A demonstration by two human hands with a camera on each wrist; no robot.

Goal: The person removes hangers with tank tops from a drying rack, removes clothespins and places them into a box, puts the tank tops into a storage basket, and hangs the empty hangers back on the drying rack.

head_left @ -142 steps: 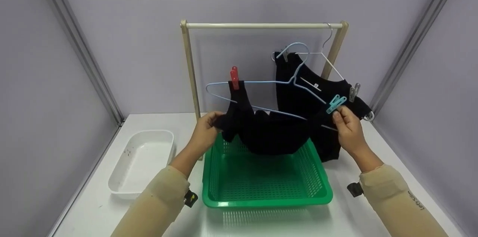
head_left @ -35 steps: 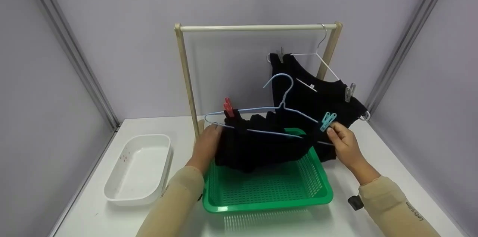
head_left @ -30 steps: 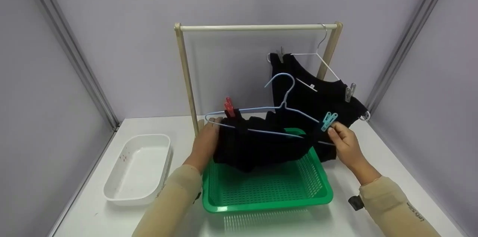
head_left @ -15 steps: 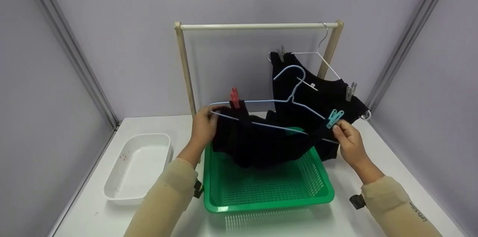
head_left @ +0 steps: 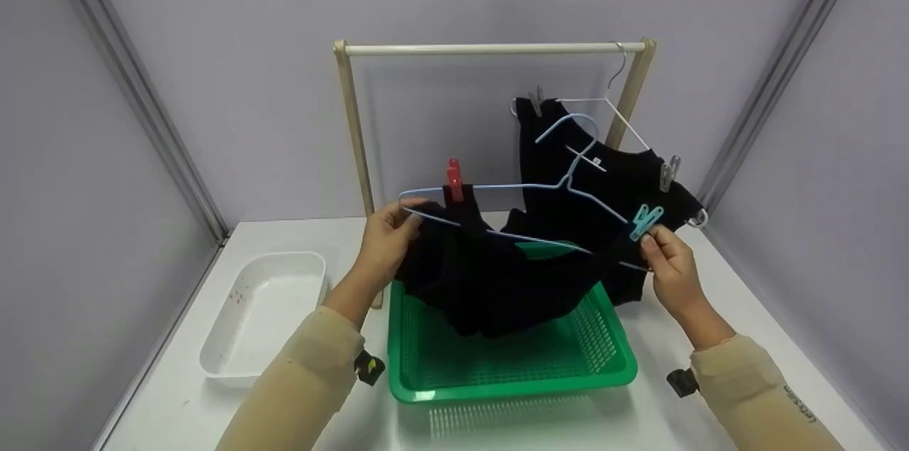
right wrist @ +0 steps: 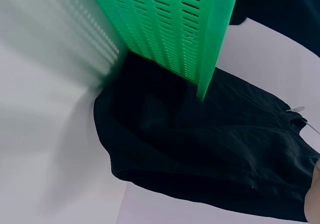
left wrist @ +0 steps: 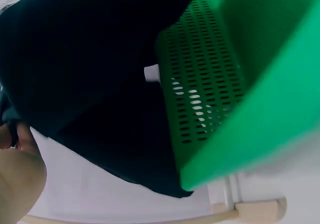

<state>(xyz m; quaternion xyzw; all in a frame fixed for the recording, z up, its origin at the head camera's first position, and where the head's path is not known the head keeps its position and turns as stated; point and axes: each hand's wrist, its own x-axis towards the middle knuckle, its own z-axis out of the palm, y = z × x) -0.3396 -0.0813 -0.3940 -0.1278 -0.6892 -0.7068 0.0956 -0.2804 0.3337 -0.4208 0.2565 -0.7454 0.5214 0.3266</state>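
A black tank top [head_left: 525,288] hangs from a light blue wire hanger [head_left: 525,186], held above the green basket [head_left: 511,389]. A red clothespin [head_left: 454,180] fastens its left strap to the hanger, and a teal clothespin [head_left: 645,222] sits at the right strap. My left hand [head_left: 385,241] pinches the top's fabric at the hanger's left end; the left wrist view shows thumb and finger [left wrist: 25,139] on the dark cloth. Just below the teal clothespin, my right hand [head_left: 673,272] grips the hanger's right end, whose tip the fingers hide.
Behind, a rack [head_left: 490,50] carries another black tank top [head_left: 611,163] on a white hanger [head_left: 625,121], with grey clothespins [head_left: 669,174]. To the left stands a white tray [head_left: 266,316] with small specks inside. Walls enclose the sides and back.
The hanger with the tank top has risen and shifted right since a second ago. My left hand has come from behind the hanger's left end to pinch the fabric. The right hand keeps its grip.
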